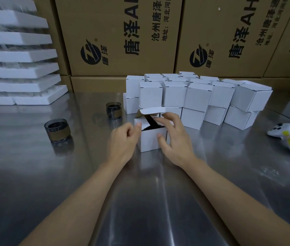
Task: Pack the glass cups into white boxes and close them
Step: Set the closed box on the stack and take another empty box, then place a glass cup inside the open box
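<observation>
An open box [149,142] sits between the hands, apparently braced for closing: the right hand [173,139], fingers spread, steadies its front, while the left hand [123,141] curls at the side flap, grip unclear. A near cup [57,129] and far cup [113,110] wait left of both; closed boxes [197,96] stack beyond.

Dim, cool overhead light streaks glare down the steel table [156,183] toward 6 o'clock, while wide-angle bending and blur soften the foam [16,55] at 10 o'clock.
</observation>
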Action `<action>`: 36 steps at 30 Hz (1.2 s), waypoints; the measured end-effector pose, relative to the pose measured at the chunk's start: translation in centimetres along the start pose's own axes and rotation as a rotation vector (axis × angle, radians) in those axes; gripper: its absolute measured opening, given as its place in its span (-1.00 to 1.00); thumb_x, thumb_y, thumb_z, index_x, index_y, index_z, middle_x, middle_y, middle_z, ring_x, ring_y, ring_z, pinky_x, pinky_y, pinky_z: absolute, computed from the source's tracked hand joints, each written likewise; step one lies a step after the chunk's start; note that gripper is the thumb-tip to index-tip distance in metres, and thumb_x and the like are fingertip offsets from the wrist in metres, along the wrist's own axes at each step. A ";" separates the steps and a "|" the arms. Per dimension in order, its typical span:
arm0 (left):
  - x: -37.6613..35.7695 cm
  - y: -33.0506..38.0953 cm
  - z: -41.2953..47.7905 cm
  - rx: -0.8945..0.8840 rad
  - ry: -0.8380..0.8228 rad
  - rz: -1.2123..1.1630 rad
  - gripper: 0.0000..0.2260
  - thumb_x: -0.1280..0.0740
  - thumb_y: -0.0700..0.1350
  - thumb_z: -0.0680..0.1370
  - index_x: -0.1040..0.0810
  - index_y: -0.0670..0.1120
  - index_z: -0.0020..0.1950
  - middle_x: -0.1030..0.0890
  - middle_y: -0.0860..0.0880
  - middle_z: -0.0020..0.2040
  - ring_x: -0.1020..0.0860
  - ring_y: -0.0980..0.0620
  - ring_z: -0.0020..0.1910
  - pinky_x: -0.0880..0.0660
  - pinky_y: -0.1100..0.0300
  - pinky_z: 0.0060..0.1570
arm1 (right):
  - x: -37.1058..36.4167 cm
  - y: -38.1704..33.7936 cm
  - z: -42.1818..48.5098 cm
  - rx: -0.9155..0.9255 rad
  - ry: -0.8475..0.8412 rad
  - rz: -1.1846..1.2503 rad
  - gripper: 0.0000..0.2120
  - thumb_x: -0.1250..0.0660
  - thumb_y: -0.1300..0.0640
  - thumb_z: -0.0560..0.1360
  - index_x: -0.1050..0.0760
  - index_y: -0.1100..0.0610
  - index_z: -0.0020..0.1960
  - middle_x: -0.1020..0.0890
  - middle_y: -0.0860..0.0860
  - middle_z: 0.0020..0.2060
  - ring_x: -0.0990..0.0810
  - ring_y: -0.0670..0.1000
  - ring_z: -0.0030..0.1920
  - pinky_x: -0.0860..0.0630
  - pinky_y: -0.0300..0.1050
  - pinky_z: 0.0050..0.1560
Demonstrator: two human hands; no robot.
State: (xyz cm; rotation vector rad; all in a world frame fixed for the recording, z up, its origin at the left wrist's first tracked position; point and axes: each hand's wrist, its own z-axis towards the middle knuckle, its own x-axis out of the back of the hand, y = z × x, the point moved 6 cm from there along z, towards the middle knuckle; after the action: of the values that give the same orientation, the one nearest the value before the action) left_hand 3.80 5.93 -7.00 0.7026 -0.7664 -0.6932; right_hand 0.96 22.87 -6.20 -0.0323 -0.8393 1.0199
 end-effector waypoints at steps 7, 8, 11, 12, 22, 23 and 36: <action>-2.0 -0.1 0.1 0.027 -0.014 -0.071 -0.58 -0.34 0.15 0.52 -0.22 -0.06 -0.31 -0.29 0.10 -0.51 -0.24 0.11 -0.49 -0.22 0.28 -0.45 | -1.3 -0.2 0.3 -0.123 -0.020 0.062 -0.66 -0.16 0.00 0.59 -0.42 -0.03 0.35 -0.12 -0.10 0.48 -0.32 -0.06 0.39 -0.44 -0.10 0.18; -1.9 -0.1 0.0 0.032 -0.013 -0.077 -0.58 -0.35 0.14 0.51 -0.22 -0.07 -0.31 -0.28 0.09 -0.48 -0.23 0.10 -0.49 -0.22 0.28 -0.45 | -1.1 -0.2 0.4 -0.133 0.007 0.066 -0.66 -0.19 0.04 0.60 -0.41 -0.01 0.36 -0.16 -0.08 0.48 -0.33 -0.08 0.37 -0.42 -0.16 0.17; -1.7 0.0 0.0 0.039 -0.002 -0.075 -0.58 -0.37 0.08 0.52 -0.21 -0.07 -0.33 -0.27 0.02 -0.45 -0.23 0.10 -0.47 -0.21 0.27 -0.43 | -0.3 0.3 0.4 -0.232 0.133 0.160 -0.65 -0.23 0.15 0.60 -0.38 0.11 0.38 -0.34 -0.03 0.36 -0.38 -0.11 0.28 -0.44 -0.26 0.16; -1.7 0.0 0.0 0.046 0.002 -0.079 -0.57 -0.37 0.07 0.52 -0.19 -0.07 -0.33 -0.26 0.02 -0.45 -0.22 0.10 -0.47 -0.20 0.27 -0.43 | 0.0 0.6 0.3 -0.288 0.178 0.232 -0.66 -0.24 0.18 0.59 -0.39 0.16 0.36 -0.39 -0.04 0.29 -0.41 -0.11 0.22 -0.47 -0.27 0.15; -1.7 -0.2 0.0 0.174 -0.008 -0.099 -0.50 -0.44 0.13 0.45 -0.15 -0.06 -0.32 -0.18 0.03 -0.43 -0.17 0.11 -0.49 -0.17 0.30 -0.48 | -1.3 1.2 -0.3 -0.484 0.062 0.277 -0.65 -0.22 -0.06 0.58 -0.60 0.17 0.11 -0.58 0.01 -0.18 -0.49 -0.03 -0.17 -0.43 -0.14 -0.09; -1.6 -0.4 0.0 0.195 -0.003 -0.099 -0.49 -0.45 0.13 0.45 -0.15 -0.05 -0.32 -0.18 0.04 -0.43 -0.18 0.12 -0.50 -0.17 0.31 -0.49 | -1.3 1.2 -0.3 -0.494 0.066 0.263 -0.61 -0.23 -0.08 0.58 -0.58 0.20 0.18 -0.61 0.06 -0.08 -0.53 0.01 -0.08 -0.47 -0.11 -0.01; -1.4 -2.9 0.6 0.374 0.097 -0.252 -0.80 -0.01 -0.05 0.65 -0.36 0.04 0.20 -0.54 -0.07 -0.23 -0.55 0.07 -0.39 -0.48 0.23 -0.38 | -0.3 1.1 0.8 -0.311 0.012 0.073 -0.66 -0.20 -0.05 0.59 -0.40 0.05 0.32 -0.58 0.04 -0.02 -0.55 0.03 -0.04 -0.47 -0.06 -0.05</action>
State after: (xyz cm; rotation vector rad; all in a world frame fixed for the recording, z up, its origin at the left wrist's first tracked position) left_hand 1.74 5.16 -9.41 1.1803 -0.7328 -0.7440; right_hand -0.43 23.02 -6.29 -0.3350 -0.9854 0.9481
